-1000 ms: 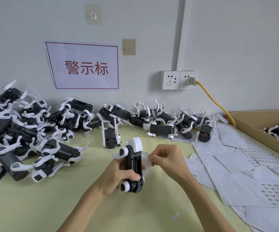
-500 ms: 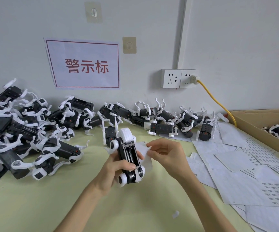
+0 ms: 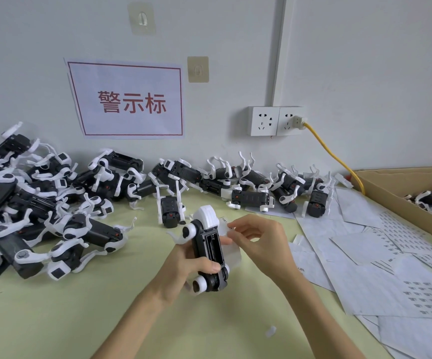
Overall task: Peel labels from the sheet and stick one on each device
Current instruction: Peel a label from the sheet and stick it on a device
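Note:
My left hand (image 3: 183,268) grips a black-and-white robot-dog device (image 3: 208,244), held upright above the table with its open belly compartment facing me. A small white label sheet (image 3: 231,251) sits behind the device, on its right side. My right hand (image 3: 259,239) pinches the top edge of that sheet near the device's white head, fingers curled. I cannot tell whether a label is between the fingertips.
Several more devices lie heaped at the left (image 3: 41,203) and along the wall (image 3: 235,182). Used label sheets (image 3: 365,255) cover the table at the right. A cardboard box (image 3: 396,200) with devices stands far right. A yellow cable (image 3: 331,154) runs from the wall socket. A paper scrap (image 3: 270,331) lies nearby.
Both hands have lifted the device and sheet slightly up and to the left, and the device has tilted a little. The right hand stays at the sheet's top edge.

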Available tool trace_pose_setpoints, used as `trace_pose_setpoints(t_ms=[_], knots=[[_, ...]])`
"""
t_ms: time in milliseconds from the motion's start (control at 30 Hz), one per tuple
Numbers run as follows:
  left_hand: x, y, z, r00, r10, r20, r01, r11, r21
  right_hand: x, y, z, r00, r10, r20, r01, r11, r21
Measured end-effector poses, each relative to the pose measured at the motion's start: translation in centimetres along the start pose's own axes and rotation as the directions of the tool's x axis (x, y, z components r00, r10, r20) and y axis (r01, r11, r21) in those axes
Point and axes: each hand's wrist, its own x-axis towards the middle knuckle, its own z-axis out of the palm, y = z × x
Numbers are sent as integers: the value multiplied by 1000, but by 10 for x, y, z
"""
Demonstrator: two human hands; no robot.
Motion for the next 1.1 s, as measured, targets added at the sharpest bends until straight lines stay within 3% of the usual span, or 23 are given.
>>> trace_pose_setpoints(t_ms=[300, 500, 667, 833, 1100], knots=[[0, 1, -2, 999, 14, 28, -11, 993, -116, -3, 5, 9, 963, -262, -61, 242, 942, -235], [2, -1, -3, 999, 43, 33, -39, 993, -113, -7, 2, 10, 935, -340, -97, 301, 909, -287], [2, -2, -5, 1000, 14, 22, -14, 1000, -21, -7, 2, 11, 955, -273, -120, 244, 947, -210], [0, -3, -4, 998, 55, 19, -56, 996, 69, -4, 1, 7, 994, -42, -98, 37, 998, -60], [1, -2, -8, 999, -7, 41, 3, 995, 101, 3, -1, 1, 962, 201, -184, -178, 975, 134]])
